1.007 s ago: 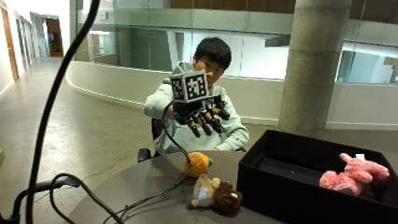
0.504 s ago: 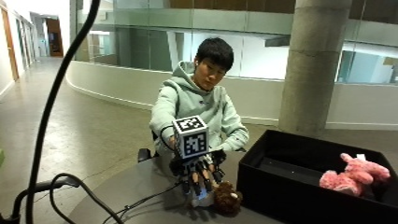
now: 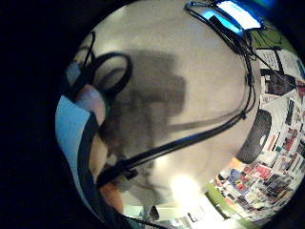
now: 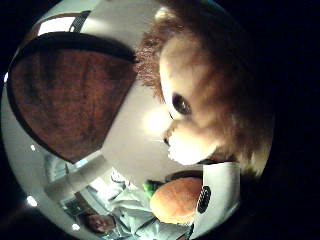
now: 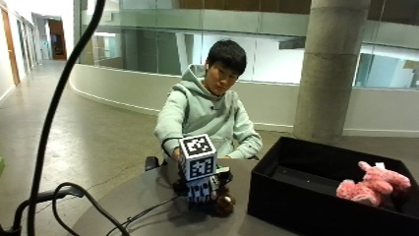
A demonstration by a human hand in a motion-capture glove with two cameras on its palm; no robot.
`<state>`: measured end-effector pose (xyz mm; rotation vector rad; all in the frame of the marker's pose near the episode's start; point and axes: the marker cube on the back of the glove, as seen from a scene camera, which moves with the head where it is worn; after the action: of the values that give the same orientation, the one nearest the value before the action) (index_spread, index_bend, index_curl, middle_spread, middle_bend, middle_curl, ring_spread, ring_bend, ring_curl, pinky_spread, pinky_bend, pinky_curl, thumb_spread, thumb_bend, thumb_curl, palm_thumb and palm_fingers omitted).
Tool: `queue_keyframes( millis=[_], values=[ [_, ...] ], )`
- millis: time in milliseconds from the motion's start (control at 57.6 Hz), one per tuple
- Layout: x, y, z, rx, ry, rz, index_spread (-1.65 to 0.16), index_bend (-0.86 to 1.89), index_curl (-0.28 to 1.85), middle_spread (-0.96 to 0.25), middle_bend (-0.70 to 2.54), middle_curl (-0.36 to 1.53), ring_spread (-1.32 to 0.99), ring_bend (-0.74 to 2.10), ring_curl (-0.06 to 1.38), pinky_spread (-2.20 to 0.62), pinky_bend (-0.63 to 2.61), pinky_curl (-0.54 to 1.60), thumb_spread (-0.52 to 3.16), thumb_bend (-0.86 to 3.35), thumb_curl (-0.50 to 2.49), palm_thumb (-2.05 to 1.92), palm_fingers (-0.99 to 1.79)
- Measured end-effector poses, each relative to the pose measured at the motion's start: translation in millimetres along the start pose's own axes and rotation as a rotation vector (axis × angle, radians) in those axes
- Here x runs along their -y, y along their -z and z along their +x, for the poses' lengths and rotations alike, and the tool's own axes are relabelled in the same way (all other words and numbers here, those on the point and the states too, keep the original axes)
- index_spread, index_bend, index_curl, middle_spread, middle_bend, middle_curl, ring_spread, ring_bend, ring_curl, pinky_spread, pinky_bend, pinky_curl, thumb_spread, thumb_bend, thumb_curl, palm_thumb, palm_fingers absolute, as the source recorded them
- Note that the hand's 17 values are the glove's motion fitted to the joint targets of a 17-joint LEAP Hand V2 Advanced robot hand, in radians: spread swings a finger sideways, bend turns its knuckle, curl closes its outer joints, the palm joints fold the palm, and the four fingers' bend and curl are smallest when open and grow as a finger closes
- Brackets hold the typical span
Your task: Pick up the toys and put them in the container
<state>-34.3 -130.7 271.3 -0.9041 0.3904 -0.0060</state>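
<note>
Since the earlier frame the gloved right hand (image 5: 201,189) has dropped onto the brown plush toy (image 5: 224,204), which lies on the table (image 5: 131,206) just beside the black container (image 5: 288,196). Finger closure cannot be determined. The toy looks light, soft and compressible; grasp around the body.

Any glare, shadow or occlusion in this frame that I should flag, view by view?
Little finger side palm view: a bright glare spot on the table and the hand's dark shadow across it. Thumb side palm view: a brown plush toy fills much of the picture, very close and soft-edged; an orange toy shows beyond. Outside view: evenly lit, but the right hand hides most of the toy; pink plush clear in the black container.
</note>
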Motion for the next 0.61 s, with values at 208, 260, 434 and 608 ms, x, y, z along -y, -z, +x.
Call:
queue_keyframes(
  millis=[208, 260, 434, 608],
  values=[
    [-29.8, 23.4, 5.0, -0.023, 0.004, -0.052, -0.34, 0.48, 0.34, -0.22, 0.9, 0.72, -0.38, 1.19, 0.49, -0.39, 0.88, 0.38, 0.93, 0.15, 0.72, 0.81, 1.19],
    [-36.6, 37.3, 1.9, -0.037, 0.006, -0.022, -0.37, 0.57, 0.38, -0.24, 0.95, 0.76, -0.38, 1.22, 0.51, -0.4, 0.9, 0.4, 0.85, 0.15, 0.76, 0.8, 1.18],
    [-55.3, 88.5, -23.1, -0.027, 0.044, 0.074, -0.41, 0.77, 0.52, -0.24, 1.07, 0.84, -0.38, 1.32, 0.58, -0.4, 0.97, 0.46, 0.6, 0.15, 0.88, 0.8, 1.11],
    [-73.3, 132.3, -82.7, -0.046, 0.153, 0.104, -0.42, 0.84, 0.65, -0.25, 1.13, 0.89, -0.37, 1.38, 0.62, -0.4, 1.03, 0.51, 0.39, 0.16, 0.98, 0.79, 1.05]
  ],
)
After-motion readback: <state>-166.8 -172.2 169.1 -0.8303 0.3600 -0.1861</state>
